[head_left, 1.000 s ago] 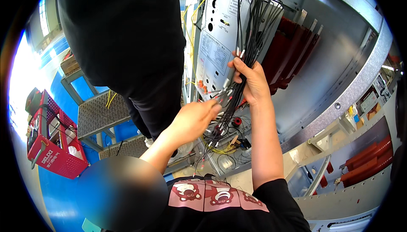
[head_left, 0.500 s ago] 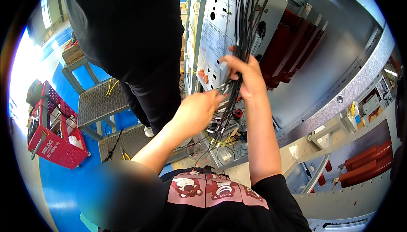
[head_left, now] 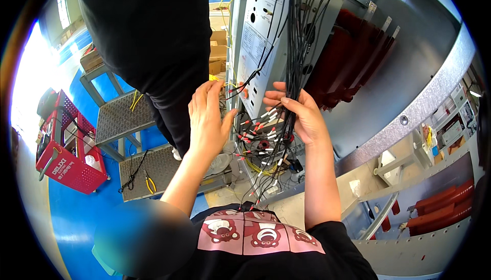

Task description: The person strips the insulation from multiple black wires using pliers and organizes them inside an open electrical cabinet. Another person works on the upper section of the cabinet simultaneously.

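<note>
Black wire bundle, hanging through the right hand, thumb and partly extended fingers loosely around it. Just below the grip: white-sleeved, red-tipped wire ends. Left of the grip: left hand, spread open, holding nothing visible, near a few stray black wires. Above left: pale printed panel. Right: dark red bars. Far left: red cart.
</note>
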`<state>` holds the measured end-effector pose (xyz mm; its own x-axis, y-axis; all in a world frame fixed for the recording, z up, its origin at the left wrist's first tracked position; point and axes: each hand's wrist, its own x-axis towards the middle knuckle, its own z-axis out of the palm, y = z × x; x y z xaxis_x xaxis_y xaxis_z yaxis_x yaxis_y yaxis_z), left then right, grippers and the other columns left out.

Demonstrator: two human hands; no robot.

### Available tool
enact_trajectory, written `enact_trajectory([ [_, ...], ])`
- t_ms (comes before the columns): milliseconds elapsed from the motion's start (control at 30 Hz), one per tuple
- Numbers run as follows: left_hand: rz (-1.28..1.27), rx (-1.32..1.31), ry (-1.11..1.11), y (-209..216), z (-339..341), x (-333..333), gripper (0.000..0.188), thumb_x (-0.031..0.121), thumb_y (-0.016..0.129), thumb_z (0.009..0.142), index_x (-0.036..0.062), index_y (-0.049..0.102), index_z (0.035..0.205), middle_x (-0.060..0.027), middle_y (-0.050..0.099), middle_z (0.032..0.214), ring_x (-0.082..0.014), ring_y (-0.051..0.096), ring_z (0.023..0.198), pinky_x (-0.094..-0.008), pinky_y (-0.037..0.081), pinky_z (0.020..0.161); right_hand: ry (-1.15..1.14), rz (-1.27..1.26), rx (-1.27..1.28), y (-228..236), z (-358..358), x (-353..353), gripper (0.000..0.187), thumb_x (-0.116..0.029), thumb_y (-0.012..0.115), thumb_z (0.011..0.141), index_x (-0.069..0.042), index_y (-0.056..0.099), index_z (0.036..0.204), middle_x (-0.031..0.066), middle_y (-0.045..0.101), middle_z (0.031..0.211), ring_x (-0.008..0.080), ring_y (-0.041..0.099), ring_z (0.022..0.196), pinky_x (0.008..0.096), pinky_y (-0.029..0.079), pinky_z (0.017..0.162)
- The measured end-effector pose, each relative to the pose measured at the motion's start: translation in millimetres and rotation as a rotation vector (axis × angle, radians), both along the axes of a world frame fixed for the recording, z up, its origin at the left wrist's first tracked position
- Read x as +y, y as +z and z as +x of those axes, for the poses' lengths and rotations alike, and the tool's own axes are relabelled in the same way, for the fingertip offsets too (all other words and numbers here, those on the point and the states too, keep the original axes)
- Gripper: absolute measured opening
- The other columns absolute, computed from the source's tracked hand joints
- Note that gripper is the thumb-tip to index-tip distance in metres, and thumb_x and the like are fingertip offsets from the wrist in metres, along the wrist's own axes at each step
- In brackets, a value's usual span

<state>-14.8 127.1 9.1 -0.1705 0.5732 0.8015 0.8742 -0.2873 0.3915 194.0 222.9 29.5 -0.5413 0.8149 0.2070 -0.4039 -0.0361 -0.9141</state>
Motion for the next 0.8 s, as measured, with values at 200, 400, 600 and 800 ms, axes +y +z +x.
enact_trajectory([
  [200,-0.573,-0.65,-0.767,2.5,31.8,7.7,0.03,0.017,0.062,0.093,-0.0013,0.054,0.115,-0.0098,0.061,0.083,-0.0179,0.06,0.077,-0.0314,0.048,0.071,-0.005,0.061,-0.073,-0.2,1.3,-10.9,0.043,-0.002,0.056,0.09,0.006,0.045,0.131,0.021,0.063,0.122,0.0262,0.066,0.108,0.0342,0.055,0.089],
  [400,-0.691,-0.712,-0.724,-5.3,39.2,2.3,0.019,0.008,0.052,0.098,-0.0017,0.053,0.114,0.0006,0.054,0.075,-0.0056,0.048,0.067,-0.0224,0.041,0.059,-0.021,0.062,-0.12,-7.8,11.1,-21.9,0.048,0.001,0.055,0.086,0.004,0.045,0.133,0.0195,0.061,0.125,0.0196,0.066,0.101,0.0333,0.054,0.09],
  [600,-0.599,-0.811,-0.595,-11.1,41.1,-5.2,0.013,0.005,0.05,0.097,0.0002,0.052,0.108,0.0014,0.052,0.075,-0.0055,0.048,0.067,-0.0212,0.04,0.061,-0.134,0.078,-0.213,-19.8,14.5,-23.9,0.033,0.004,0.05,0.085,0.002,0.052,0.118,0.0122,0.065,0.108,0.015,0.066,0.091,0.0249,0.053,0.066],
  [800,-0.535,-0.942,-0.593,-13.7,35.0,-8.3,0.01,0.007,0.049,0.097,0.0026,0.052,0.105,0.0015,0.053,0.076,-0.0048,0.048,0.068,-0.0202,0.039,0.061,-0.216,0.073,-0.127,-18.5,23.4,-18.7,0.032,0.003,0.049,0.084,0.001,0.055,0.116,0.0136,0.069,0.101,0.007,0.06,0.07,0.0189,0.041,0.053],
])
